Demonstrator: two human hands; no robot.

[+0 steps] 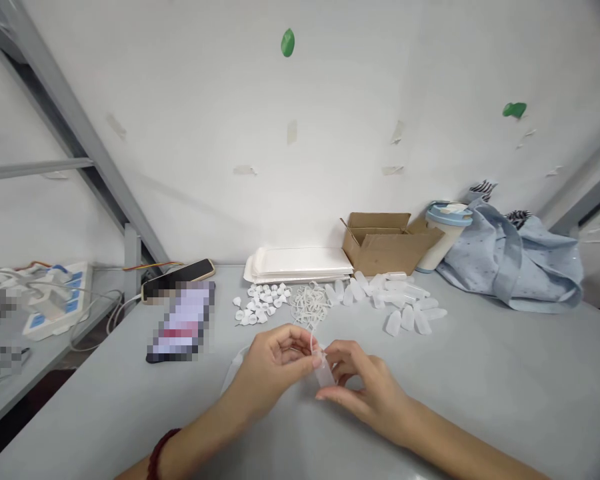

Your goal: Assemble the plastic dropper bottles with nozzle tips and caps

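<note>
Near the middle of the table, a small translucent plastic tube (325, 375) is held between my two hands. My left hand (280, 357) is closed, its thumb and fingertips pinching the tube's upper end, where a thin white cord loop (312, 340) stands up. Curled about the tube's right side, my right hand (365, 383) has its thumb near the lower end. Just beyond the hands lies a pile of white cord loops (310, 303). Left of it are several small white caps (263, 303); to its right, several similar translucent tubes (407, 319) lie scattered. Something pale is partly hidden behind my left wrist.
White flat packets (300, 262) and an open cardboard box (383, 250) stand by the wall. A lidded cup (443, 237) and a blue cloth bag (520, 257) are at the right. Two phones, one black (177, 280) and one blurred (183, 323), lie left, near a power strip (60, 300).
</note>
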